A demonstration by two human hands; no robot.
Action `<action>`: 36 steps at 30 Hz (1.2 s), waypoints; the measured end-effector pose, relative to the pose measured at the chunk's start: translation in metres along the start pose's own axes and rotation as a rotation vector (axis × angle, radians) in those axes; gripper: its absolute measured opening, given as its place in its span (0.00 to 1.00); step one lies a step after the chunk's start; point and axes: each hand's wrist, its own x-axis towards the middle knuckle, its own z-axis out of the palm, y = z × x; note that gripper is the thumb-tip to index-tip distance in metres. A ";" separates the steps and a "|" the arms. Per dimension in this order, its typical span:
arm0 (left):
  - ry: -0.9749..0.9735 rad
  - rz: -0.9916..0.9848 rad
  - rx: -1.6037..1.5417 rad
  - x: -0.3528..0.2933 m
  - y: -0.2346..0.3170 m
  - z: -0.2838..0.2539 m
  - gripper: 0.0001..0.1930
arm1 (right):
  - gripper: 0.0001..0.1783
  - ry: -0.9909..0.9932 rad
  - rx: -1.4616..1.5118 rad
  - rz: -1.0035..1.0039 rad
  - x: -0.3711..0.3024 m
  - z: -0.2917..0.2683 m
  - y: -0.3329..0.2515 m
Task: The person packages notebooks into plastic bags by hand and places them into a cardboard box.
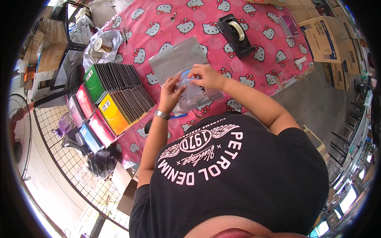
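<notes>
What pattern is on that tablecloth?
The tablecloth is pink with white, red-bowed cat faces, best seen in the head view.

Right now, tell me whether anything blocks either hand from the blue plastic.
Nothing visible does. The right hand is on the blue plastic, the left hand close against it, with no object between. The notebooks stand off to the left and the tape dispenser lies beyond the right hand, both out of the way.

Bright fisheye view, black curved rim.
We note even light on the pink tablecloth (190,16), white glare behind the wire grid (65,152).
</notes>
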 end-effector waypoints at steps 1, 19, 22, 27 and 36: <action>-0.075 -0.148 -0.307 -0.002 0.001 -0.007 0.29 | 0.20 -0.018 0.019 0.023 -0.002 -0.004 -0.001; 0.123 0.247 0.398 -0.001 0.019 0.019 0.16 | 0.13 0.088 -0.126 -0.059 -0.005 0.010 -0.006; 0.028 0.272 0.440 -0.014 0.026 0.010 0.18 | 0.15 0.012 -0.137 -0.151 -0.016 0.006 -0.013; -0.104 0.416 0.470 -0.033 0.029 -0.001 0.24 | 0.28 -0.031 -0.412 -0.486 -0.029 -0.008 -0.026; -0.020 0.509 0.551 -0.037 0.019 0.011 0.23 | 0.29 -0.001 -0.685 -0.499 -0.044 0.005 -0.038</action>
